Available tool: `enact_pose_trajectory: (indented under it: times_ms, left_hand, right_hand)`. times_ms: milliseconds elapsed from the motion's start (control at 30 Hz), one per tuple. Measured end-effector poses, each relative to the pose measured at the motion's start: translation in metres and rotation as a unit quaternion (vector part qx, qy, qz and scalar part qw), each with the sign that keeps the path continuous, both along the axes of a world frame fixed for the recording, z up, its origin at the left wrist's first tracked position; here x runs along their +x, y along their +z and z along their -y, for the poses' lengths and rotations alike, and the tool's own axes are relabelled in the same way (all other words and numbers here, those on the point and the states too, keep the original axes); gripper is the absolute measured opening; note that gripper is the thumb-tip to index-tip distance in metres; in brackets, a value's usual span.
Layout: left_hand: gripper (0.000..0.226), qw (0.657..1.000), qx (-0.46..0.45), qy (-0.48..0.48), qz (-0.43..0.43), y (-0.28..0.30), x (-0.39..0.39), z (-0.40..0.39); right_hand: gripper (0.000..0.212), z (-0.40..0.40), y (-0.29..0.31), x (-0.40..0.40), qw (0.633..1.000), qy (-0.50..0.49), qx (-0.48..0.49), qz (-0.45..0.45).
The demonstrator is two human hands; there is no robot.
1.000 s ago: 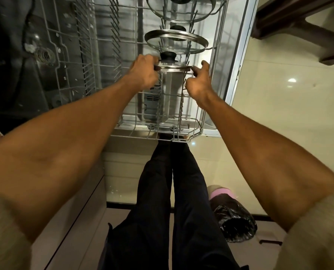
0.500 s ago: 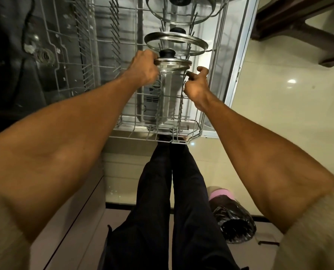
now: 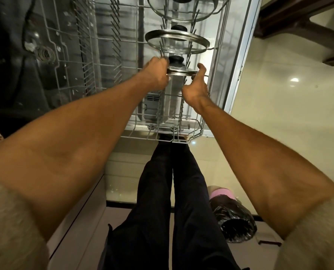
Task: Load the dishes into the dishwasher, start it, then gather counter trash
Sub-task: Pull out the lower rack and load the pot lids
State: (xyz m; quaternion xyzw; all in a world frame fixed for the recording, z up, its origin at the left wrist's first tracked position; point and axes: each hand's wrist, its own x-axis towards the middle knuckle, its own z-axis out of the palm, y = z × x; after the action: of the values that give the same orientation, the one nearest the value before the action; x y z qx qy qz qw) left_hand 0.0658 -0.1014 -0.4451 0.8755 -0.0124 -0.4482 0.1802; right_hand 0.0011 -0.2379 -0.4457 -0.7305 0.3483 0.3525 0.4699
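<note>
Hands: left (image 3: 156, 74), right (image 3: 196, 88) both grip lid (image 3: 181, 71) rim in rack (image 3: 135, 125).

The small lid (image 3: 181, 72) now lies edge-on between both hands, less tilted than half a second ago. The right hand (image 3: 196, 90), then just off its rim at 3 o'clock, touches it again; the left hand (image 3: 156, 75) has slid slightly lower.

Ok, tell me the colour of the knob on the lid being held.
Black knob, seen in the head view.
</note>
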Motion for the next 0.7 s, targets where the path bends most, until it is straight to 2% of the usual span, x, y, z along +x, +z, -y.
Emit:
enact_pose_trajectory:
  times_ms: [167, 333, 567, 700]
  left_hand:
    - [0.054, 0.999, -0.017, 0.042, 0.011, 0.002, -0.012, 0.009]
    - [0.08, 0.997, 0.016, 0.035, 0.067, 0.007, -0.035, 0.001]
    - [0.107, 0.999, 0.002, 0.037, 0.012, 0.012, -0.047, -0.002]
    - [0.108, 1.0, 0.0, 0.022, 0.007, 0.022, -0.041, -0.007]
  right_hand:
    - [0.088, 0.001, 0.001, -0.007, 0.993, 0.083, -0.071, 0.037]
    - [0.102, -0.001, 0.01, -0.005, 0.969, 0.196, -0.141, 0.058]
    - [0.113, -0.006, 0.021, 0.003, 0.949, 0.271, -0.159, 0.014]
    - [0.11, -0.005, 0.034, 0.005, 0.927, 0.328, -0.178, 0.03]
